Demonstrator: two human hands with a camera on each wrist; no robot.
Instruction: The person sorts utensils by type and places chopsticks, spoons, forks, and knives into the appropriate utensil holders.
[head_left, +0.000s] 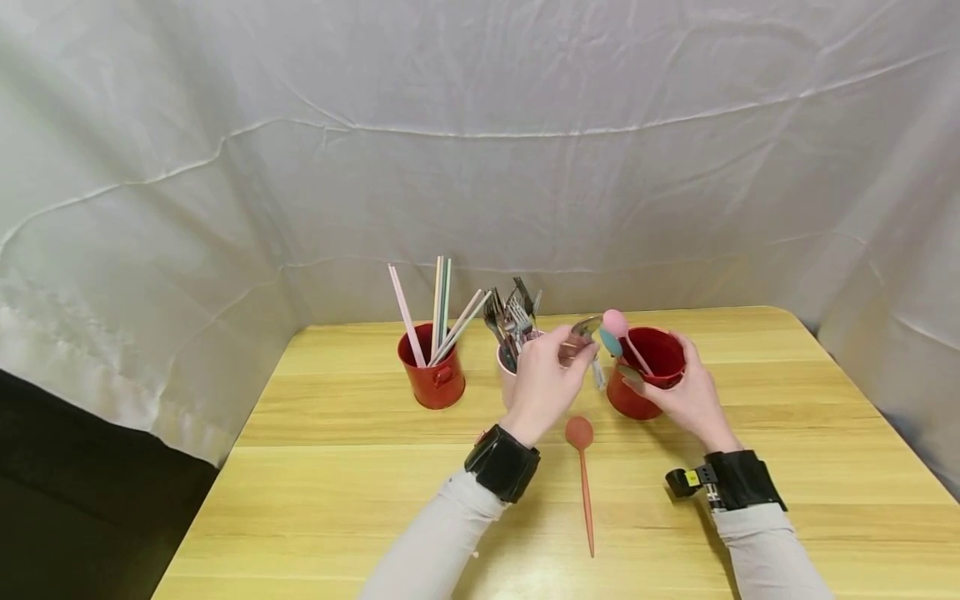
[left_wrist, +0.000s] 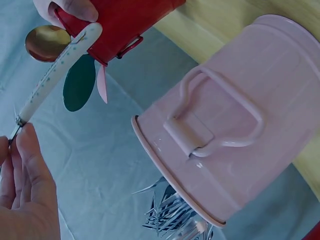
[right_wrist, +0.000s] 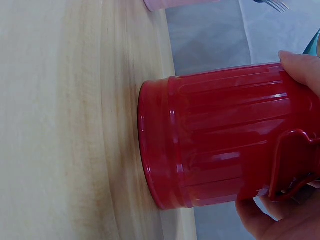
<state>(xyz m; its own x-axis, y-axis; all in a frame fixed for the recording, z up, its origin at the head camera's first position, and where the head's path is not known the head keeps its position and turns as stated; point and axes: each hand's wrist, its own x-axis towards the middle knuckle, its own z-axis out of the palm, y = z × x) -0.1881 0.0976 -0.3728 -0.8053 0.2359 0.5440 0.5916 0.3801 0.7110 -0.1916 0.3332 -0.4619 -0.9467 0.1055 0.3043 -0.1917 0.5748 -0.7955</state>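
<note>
My left hand [head_left: 546, 379] pinches a spoon [left_wrist: 60, 75] by its metal neck, the white dotted handle pointing down and the metal bowl up. It hovers between a pink bucket [left_wrist: 225, 110] of forks [head_left: 517, 317] and a red bucket [head_left: 633, 400]. My right hand [head_left: 693, 396] grips that red bucket [right_wrist: 220, 140] around its rim and side. Inside it lean a pink spoon [head_left: 616, 322], a teal spoon [head_left: 611, 342] and a gold-coloured spoon [left_wrist: 47, 44]. The left wrist view shows the spoon's handle crossing in front of the red bucket's mouth.
Another red bucket [head_left: 437, 390] stands at the left with several pastel straw-like sticks [head_left: 440, 300] in it. A long reddish spoon [head_left: 580, 433] lies on the wooden table [head_left: 322, 500] between my forearms. A pale cloth [head_left: 480, 200] hangs behind the table.
</note>
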